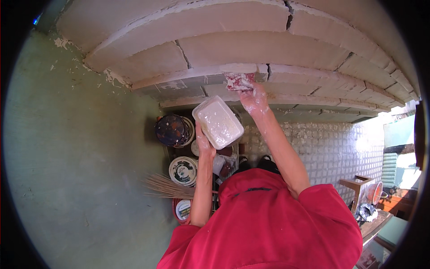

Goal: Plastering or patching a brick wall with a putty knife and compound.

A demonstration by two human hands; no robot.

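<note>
My left hand [204, 144] is closed around the side of a white rectangular tub [219, 123], smeared with wet white paste. In my right hand [254, 99] is a red putty spreader [238, 81], coated with paste. The spreader rests against a ledge of the pale block wall [251, 49], at a strip of fresh white paste [235, 68] close to a dark vertical joint. White smears cover my right fingers and wrist. The tub is held below and left of the spreader, apart from it.
Left is a green wall [85, 148] with flaking patches. Beneath my left arm stand a paint-stained dark bucket [171, 130], a white-lidded bucket [183, 171], a twig broom [168, 185] and a red bucket [177, 210]. A wooden stool [356, 188] stands right on the tiled floor [313, 143].
</note>
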